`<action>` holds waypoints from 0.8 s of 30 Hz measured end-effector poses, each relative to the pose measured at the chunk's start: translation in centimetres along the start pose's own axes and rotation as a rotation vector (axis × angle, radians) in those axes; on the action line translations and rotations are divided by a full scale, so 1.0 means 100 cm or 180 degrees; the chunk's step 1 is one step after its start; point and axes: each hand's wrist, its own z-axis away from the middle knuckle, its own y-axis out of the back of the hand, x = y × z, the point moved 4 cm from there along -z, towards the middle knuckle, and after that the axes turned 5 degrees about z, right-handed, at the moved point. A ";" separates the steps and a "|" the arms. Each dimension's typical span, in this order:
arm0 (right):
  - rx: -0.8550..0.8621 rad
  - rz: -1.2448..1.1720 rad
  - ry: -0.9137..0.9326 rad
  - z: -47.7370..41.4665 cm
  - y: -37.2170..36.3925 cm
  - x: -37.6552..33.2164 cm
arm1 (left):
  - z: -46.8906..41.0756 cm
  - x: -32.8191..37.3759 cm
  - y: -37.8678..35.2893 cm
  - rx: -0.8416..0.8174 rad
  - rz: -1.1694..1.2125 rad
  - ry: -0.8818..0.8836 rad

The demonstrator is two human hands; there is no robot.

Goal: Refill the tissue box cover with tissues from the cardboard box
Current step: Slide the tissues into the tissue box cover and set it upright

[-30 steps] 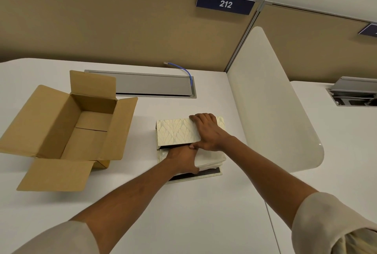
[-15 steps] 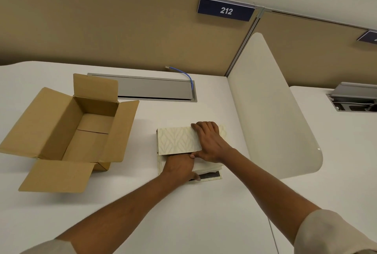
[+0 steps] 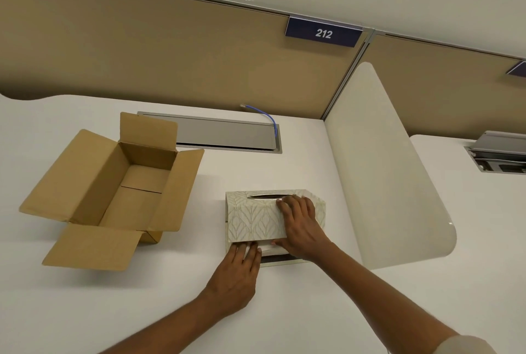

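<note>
The cream leaf-patterned tissue box cover [image 3: 256,218] sits on the white desk [image 3: 284,311], nearly level over its dark-edged base [image 3: 277,259]. A silver-rimmed slot [image 3: 269,195] shows on top. A thin strip of white tissues [image 3: 269,248] is visible in the gap under the cover's near edge. My right hand [image 3: 301,225] grips the cover's right part, fingers on top and thumb below. My left hand [image 3: 239,277] lies flat with its fingertips pressing at the gap. The brown cardboard box [image 3: 125,191] stands open at the left and looks empty inside.
A cream rounded divider panel [image 3: 384,171] rises just right of the cover. A grey cable tray lid [image 3: 225,134] with a blue cable [image 3: 270,119] lies behind. Tan partition walls carry a sign reading 212 [image 3: 323,33]. Another cable tray [image 3: 501,154] sits on the neighbouring desk.
The cover has come down from a tilted position to almost level over the tissues and base. My left hand has slid back from under it to the near edge.
</note>
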 end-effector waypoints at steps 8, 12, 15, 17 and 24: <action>0.0070 0.0045 -0.0110 0.024 -0.020 -0.011 | 0.010 0.001 0.010 0.0571 0.0326 -0.0103; 0.0100 0.0110 -0.0067 0.034 -0.029 -0.015 | 0.017 -0.001 0.024 0.1275 0.0384 -0.0547; 0.0128 0.0210 0.0016 0.046 -0.037 -0.017 | 0.008 -0.011 0.042 0.1600 0.0525 -0.0485; 0.0144 0.0254 0.0075 0.056 -0.041 -0.018 | -0.001 -0.016 0.053 0.1753 0.0522 -0.0437; -0.0232 0.0341 0.0045 0.072 -0.045 -0.027 | -0.031 -0.021 0.060 0.1226 0.0398 -0.0128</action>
